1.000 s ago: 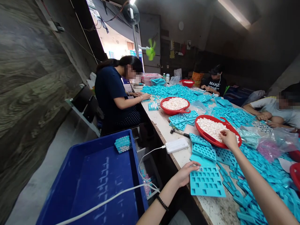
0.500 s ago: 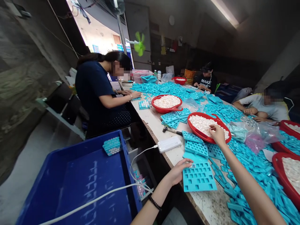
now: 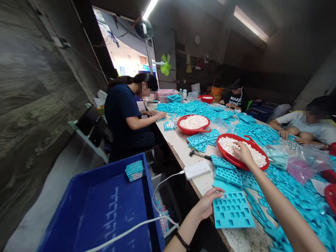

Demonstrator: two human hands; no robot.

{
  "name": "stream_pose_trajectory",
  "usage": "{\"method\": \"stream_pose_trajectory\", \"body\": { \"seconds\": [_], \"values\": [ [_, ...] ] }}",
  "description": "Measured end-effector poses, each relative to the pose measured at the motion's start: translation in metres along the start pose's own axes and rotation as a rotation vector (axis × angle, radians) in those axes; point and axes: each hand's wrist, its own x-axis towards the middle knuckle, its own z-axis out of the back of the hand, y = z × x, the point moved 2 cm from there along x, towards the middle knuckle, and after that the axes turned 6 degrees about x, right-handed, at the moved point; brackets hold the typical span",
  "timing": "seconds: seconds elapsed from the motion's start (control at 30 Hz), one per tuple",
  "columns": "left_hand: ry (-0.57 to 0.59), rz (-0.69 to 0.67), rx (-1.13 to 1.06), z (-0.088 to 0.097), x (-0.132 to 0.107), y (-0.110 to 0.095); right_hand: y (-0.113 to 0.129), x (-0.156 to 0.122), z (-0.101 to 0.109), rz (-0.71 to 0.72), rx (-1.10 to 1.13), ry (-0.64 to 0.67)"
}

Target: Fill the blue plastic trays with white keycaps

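My left hand (image 3: 209,203) grips the upper left edge of a turquoise plastic panel (image 3: 233,211) with rows of square holes. One small white piece (image 3: 224,196) sits in its top row, by my fingertips. My right hand (image 3: 244,154) reaches into a red plastic basket (image 3: 222,151) heaped with small white keycap-like pieces (image 3: 257,156). Its fingers are curled down at the heap; what they pinch, if anything, is too small to make out. Behind the held panel, more turquoise panels (image 3: 228,176) lie stacked against the basket.
On the worktable are a hammer (image 3: 200,154), a white power bank (image 3: 197,170) with a cable, and a second red basket (image 3: 193,131). Loose turquoise parts (image 3: 296,206) cover the right side. A blue bin (image 3: 86,210) stands at left. Co-workers sit around the table.
The view has shifted, so everything sits lower and farther right. My right hand has sunk closer onto the white pieces. My left hand keeps its hold on the panel.
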Motion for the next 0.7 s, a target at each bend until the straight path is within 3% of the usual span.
{"method": "stream_pose_trajectory", "body": {
  "seconds": [0.27, 0.7],
  "values": [
    [-0.044, -0.006, -0.018, 0.003, 0.005, 0.004, 0.011, 0.01, -0.015, -0.083, -0.11, 0.027],
    [-0.017, 0.037, -0.063, 0.003, 0.003, -0.001, -0.005, 0.003, -0.005, -0.181, -0.088, -0.064]
  ]
}}
